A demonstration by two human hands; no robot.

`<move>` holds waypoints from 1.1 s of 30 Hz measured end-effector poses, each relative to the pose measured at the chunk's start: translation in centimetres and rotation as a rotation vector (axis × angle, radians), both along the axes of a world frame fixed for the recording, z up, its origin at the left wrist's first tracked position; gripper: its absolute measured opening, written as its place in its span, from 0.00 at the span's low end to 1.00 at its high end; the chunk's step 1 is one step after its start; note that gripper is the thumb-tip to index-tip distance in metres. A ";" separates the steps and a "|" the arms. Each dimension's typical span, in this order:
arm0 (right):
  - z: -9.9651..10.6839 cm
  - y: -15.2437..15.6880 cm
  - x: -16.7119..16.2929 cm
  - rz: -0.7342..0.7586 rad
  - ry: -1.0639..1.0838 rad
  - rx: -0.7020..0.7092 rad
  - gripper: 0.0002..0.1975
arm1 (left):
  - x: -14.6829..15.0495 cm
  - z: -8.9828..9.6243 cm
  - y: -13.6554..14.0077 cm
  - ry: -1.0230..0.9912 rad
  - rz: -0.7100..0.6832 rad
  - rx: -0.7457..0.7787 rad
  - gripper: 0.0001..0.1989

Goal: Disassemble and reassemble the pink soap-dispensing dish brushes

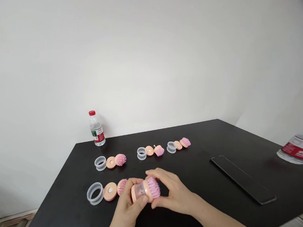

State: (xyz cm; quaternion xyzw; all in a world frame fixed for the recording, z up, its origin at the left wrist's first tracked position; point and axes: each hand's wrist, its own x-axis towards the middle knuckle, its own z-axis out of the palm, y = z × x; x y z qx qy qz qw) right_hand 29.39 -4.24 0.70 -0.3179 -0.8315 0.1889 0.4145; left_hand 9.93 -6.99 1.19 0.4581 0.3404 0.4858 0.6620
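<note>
Above the near part of the table, a round scrubbing brush (140, 190) lies sideways between my hands. It has a peach cap, a clear middle ring and pink bristles facing right. My left hand (127, 207) grips the cap and clear ring. Around the bristle end, the fingers and thumb of my right hand (172, 191) are closed. Just left of my left hand lie a clear ring (95, 193), a peach disc (110, 191) and a pink bristle head (121, 186), partly hidden by that hand.
Farther back are similar part sets, with clear rings (100, 163), peach discs (149, 150) and bristle heads (185, 142). A red-capped water bottle (97, 132) stands at the back left. Right, a flat black strip (241, 178) lies on the black table (196, 162); another bottle (298, 148) shows at the edge.
</note>
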 end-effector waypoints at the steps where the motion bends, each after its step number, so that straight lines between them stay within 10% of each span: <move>1: -0.1 0.1 0.1 -0.026 -0.005 -0.040 0.38 | 0.0 -0.1 0.0 0.004 -0.004 -0.002 0.17; 5: 0.0 0.2 0.2 -0.018 -0.018 -0.056 0.48 | -0.1 -0.6 0.3 0.008 -0.003 -0.003 0.18; 10: 0.4 -0.2 0.1 0.039 -0.063 0.072 0.30 | -0.1 -1.1 0.6 0.053 -0.003 0.020 0.19; 18: 0.0 0.2 0.3 0.041 0.037 -0.023 0.45 | -0.4 -1.2 0.6 0.149 -0.025 0.106 0.23; 23: 0.7 -0.2 0.0 0.122 -0.005 0.088 0.25 | -0.5 -1.2 0.5 0.152 0.003 0.128 0.23; 33: 0.9 -0.4 -0.3 0.031 0.081 -0.155 0.25 | -0.1 -3.2 1.1 0.122 0.101 0.276 0.27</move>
